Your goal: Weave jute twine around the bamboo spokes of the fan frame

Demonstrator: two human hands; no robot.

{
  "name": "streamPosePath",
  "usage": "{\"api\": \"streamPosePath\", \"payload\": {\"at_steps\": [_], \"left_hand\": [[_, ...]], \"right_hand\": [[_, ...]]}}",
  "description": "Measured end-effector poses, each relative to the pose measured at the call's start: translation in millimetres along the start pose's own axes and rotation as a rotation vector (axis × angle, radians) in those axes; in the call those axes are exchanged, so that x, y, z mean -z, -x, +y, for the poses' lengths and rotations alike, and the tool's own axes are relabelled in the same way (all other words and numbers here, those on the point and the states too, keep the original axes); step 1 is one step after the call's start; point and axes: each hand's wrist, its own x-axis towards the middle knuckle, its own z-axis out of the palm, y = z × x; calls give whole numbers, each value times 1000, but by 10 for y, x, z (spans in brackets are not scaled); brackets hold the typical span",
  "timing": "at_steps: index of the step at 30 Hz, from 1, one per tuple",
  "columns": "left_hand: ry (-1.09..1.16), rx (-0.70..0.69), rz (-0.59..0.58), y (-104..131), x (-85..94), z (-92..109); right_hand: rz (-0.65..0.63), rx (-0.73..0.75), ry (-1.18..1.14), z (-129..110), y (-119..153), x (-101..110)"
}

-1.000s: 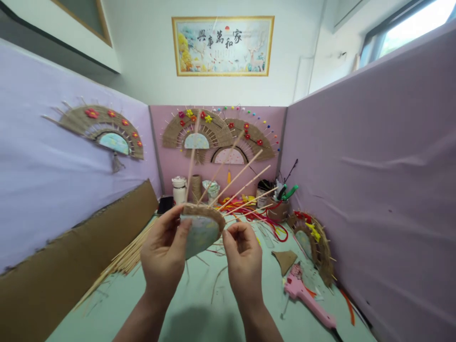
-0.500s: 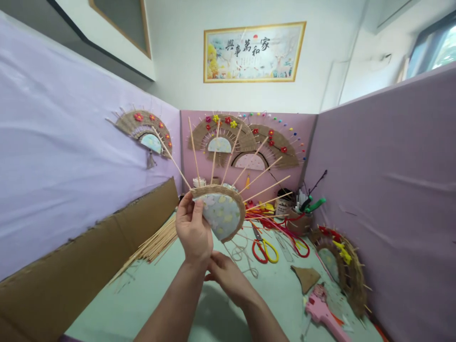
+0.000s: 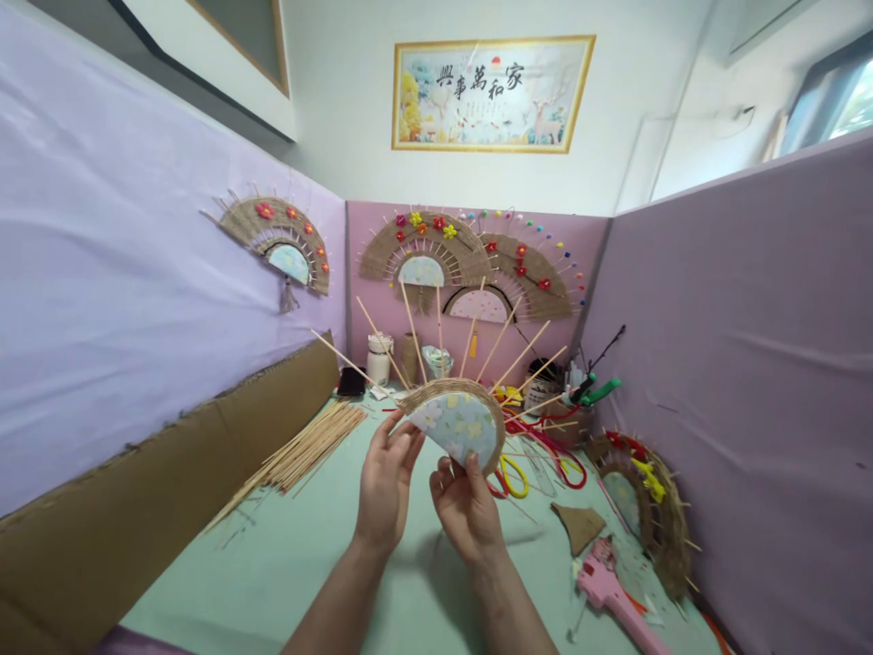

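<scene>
A half-round hand fan (image 3: pixel 464 423) is held up over the table, its pale blue floral face toward me and thin wooden sticks radiating from its twine-wrapped rim. My right hand (image 3: pixel 467 509) pinches the lower edge, thumb on the front and fingers curled behind. At the left corner, the bent fingers of my left hand (image 3: pixel 387 478) touch and steady the fan; part of that grip is hidden. Scissors (image 3: pixel 511 478) with red and yellow handles lie behind the fan, partly covered by it.
Loose sticks (image 3: pixel 310 446) lie by the cardboard strip (image 3: pixel 170 455) on the left. At right are a pink glue gun (image 3: pixel 614 591), a cardboard scrap (image 3: pixel 578 528) and a flowered fan (image 3: pixel 645 509). Behind stand a white jar (image 3: pixel 379 359) and a pot of tools (image 3: pixel 569 423).
The fan has moved lower and to the right, and has turned. My right hand has risen from below my left wrist and grips the lower edge; my left hand has shifted its hold at the corner.
</scene>
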Motion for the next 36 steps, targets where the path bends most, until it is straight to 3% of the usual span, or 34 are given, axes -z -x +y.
{"api": "streamPosePath", "payload": {"at_steps": [5,10,22,36], "left_hand": [[-118,-105,139,-121,184,126],[-184,-150,178,-136,213,205],[-215,-167,98,-95,196,301],[-200,-139,92,-93,186,368]], "right_hand": [[3,-25,-27,-12,28,-1],[3,-27,-16,16,38,-3],[-15,-8,68,35,73,-7],[-39,11,115,51,82,23]]}}
